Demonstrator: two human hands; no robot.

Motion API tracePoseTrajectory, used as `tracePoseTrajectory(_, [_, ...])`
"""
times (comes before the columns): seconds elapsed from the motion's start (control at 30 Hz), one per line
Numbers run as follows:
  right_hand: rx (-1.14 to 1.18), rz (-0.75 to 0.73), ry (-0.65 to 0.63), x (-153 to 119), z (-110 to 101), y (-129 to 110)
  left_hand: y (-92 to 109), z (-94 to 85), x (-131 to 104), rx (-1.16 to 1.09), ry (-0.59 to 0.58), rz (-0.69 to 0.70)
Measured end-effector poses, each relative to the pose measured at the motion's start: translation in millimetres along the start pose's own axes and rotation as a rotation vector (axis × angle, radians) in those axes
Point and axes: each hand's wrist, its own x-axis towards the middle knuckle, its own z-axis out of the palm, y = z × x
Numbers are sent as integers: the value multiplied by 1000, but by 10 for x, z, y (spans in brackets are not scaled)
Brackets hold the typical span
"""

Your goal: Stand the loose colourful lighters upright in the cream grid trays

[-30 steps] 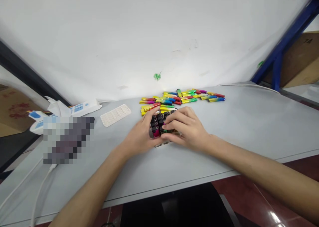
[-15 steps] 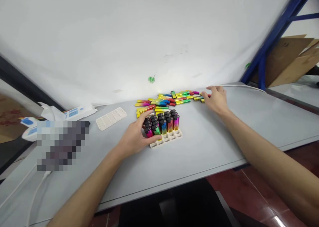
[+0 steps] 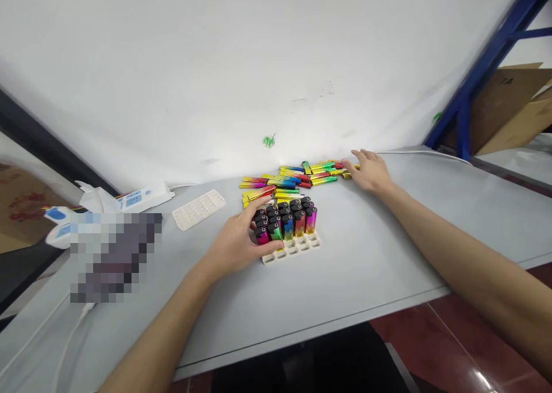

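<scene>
Mid-table, standing lighters [image 3: 288,225] sit in a tray [image 3: 294,251], behind its near row of slots. Beyond them, a loose pile [image 3: 284,181] lies on the table [image 3: 366,255] (some pieces atop others), stretching toward the right. A second tray [image 3: 199,210] lies left of the pile; farther left is a power strip [image 3: 146,198]. The wall [image 3: 194,83] rises behind, with a cable [image 3: 426,151] at the far right.

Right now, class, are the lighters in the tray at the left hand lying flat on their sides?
No, the lighters stand upright in the tray, black tops up, with the left hand around one end.
</scene>
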Motion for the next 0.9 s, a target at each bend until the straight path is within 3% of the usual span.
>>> tracePoseTrajectory(0.13, [-38, -26, -94, 22, 20, -117, -9, 2, -12, -2, -20, -12])
tracePoseTrajectory(0.33, [-114, -194, -268, -8, 33, -191, -14, 0, -9, 9, -28, 6])
tracePoseTrajectory(0.9, [-76, -230, -246, -445, -103, -333, -15, 10, 15, 21, -34, 25])
